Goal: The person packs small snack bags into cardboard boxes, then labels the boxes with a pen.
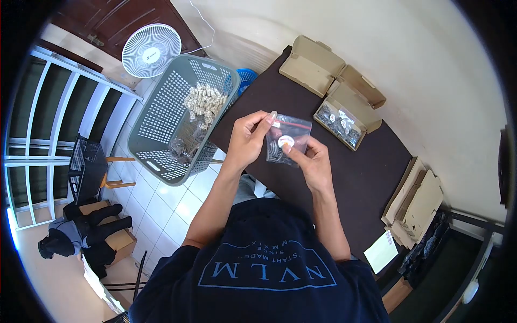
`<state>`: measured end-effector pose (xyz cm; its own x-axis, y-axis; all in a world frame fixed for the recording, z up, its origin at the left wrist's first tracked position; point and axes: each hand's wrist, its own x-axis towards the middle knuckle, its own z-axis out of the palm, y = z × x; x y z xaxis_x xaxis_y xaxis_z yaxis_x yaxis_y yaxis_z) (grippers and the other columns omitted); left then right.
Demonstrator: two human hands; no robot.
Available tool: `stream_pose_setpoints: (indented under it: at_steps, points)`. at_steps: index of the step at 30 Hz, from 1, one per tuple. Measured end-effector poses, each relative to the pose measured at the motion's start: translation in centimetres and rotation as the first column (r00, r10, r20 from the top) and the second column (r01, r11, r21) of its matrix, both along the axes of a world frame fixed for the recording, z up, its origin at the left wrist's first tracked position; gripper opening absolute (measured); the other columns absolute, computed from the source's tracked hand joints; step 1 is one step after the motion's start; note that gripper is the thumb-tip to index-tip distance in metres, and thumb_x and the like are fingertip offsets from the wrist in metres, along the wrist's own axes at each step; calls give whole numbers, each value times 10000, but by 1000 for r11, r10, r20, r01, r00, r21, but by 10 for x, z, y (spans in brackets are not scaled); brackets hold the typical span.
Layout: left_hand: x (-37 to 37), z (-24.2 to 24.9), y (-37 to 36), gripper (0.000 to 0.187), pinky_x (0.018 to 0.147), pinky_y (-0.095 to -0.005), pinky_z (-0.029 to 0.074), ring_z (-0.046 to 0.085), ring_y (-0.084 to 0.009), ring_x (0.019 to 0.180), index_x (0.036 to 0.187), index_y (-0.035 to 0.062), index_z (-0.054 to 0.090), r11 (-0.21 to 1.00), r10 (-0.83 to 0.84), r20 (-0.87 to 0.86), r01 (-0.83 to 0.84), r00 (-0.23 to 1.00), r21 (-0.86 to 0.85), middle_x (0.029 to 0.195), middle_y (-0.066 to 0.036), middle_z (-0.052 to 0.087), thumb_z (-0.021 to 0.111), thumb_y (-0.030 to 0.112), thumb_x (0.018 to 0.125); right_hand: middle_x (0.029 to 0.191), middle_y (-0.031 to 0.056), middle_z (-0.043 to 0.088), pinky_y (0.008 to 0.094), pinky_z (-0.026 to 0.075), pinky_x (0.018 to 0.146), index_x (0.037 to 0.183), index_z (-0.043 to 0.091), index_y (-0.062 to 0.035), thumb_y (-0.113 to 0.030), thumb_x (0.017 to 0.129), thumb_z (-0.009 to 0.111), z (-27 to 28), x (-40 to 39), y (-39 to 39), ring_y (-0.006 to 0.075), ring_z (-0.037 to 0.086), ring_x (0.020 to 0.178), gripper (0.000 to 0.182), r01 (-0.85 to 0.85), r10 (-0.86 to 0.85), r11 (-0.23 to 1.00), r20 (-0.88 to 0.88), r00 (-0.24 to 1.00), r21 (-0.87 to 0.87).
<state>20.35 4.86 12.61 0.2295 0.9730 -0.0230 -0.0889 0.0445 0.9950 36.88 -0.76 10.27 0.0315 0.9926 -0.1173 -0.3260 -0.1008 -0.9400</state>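
L hand (249, 140) pinches the clear zip bag (296, 132) at its upper L corner; R hand (313, 164) grips the lower R side, thumb at round label (285, 140). Bag is held over dark table (350, 175), nr open box (356, 106). I judge it light, limp, slick; dark contents (275, 154), can't ID, may shift. I'd hold by edges nr red strip (297, 124).

Bare dark tabletop (361, 177) spreads from the right hand (315, 164) out to the folded cartons (425, 204), so a hand could pass sideways there, low and flat. Ahead, the box of small packets (358, 105) and the open box (312, 64) beside it stand in the way near the wall. A strip of table runs past the left hand (249, 141), hemmed by the tall basket (156, 126) alongside.
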Motion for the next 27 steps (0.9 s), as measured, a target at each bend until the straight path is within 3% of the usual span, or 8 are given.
stream_pose_setpoints:
  at_steps: [2, 4, 7, 10, 15, 18, 25, 27]
  points:
    - [-4, -6, -1, 216, 618, -232, 457, 565, -60, 671, 853, -27, 657, 995, 28, -135, -14, 990, 103, 762, -55, 657, 582, 141, 967, 963, 45, 672, 256, 485, 759, 1048, 668, 19, -43, 852, 711, 4, 6, 0, 93, 602, 875, 210, -152, 153, 988, -34, 988, 35]
    - [-7, -6, -4, 249, 569, -258, 383, 484, -81, 636, 796, -31, 606, 976, -36, -158, 69, 987, 208, 714, -28, 574, 548, 130, 977, 963, 59, 671, 281, 501, 769, 1058, 666, 15, -89, 866, 704, 4, 16, 6, 117, 616, 873, 222, -118, 117, 993, 30, 993, 27]
    - [-14, 0, -2, 183, 557, -294, 403, 529, -165, 606, 803, -46, 576, 894, -132, -353, 265, 926, 361, 690, -104, 561, 555, 82, 932, 877, 84, 694, 287, 508, 736, 977, 689, 15, -115, 863, 704, 15, 18, 15, 125, 636, 811, 173, -224, 176, 965, 298, 938, 134]
    - [-17, -5, -7, 133, 554, -326, 388, 499, -224, 595, 795, -51, 549, 877, -233, -344, 350, 909, 330, 683, -125, 514, 545, 34, 898, 755, 143, 678, 308, 526, 659, 859, 649, 41, -85, 827, 671, 23, 6, 19, 186, 676, 707, 132, -323, 190, 929, 516, 835, 181]
    - [-25, -14, -17, 220, 521, -326, 327, 401, -170, 562, 744, -44, 474, 903, -88, -409, 247, 908, 353, 638, -89, 415, 531, 53, 933, 684, 164, 625, 332, 490, 568, 786, 600, 46, -75, 812, 621, 26, -15, 16, 219, 645, 615, 125, -311, 195, 940, 531, 825, 138]
    - [-29, -16, -23, 144, 527, -338, 338, 423, -213, 565, 778, -48, 499, 912, -54, -432, 221, 900, 345, 665, -122, 434, 534, 17, 901, 624, 152, 566, 341, 445, 526, 735, 546, 47, -60, 790, 595, 13, -26, 12, 229, 582, 543, 129, -270, 168, 949, 461, 871, 165]
    - [-27, -35, -28, 243, 495, -289, 308, 402, -100, 534, 727, -31, 543, 957, 162, -380, -50, 911, 287, 606, -52, 462, 573, 86, 938, 595, 142, 516, 357, 418, 509, 721, 534, 33, -61, 766, 607, 6, -21, 0, 222, 533, 515, 127, -295, 172, 941, 513, 841, 169]
    - [-30, -45, -24, 251, 491, -282, 304, 402, -76, 551, 719, -23, 542, 968, 217, -342, -156, 914, 199, 612, -42, 477, 577, 89, 941, 599, 95, 500, 296, 416, 518, 752, 528, 42, -63, 783, 597, 5, -18, -6, 139, 495, 542, 129, -304, 198, 945, 532, 823, 119]
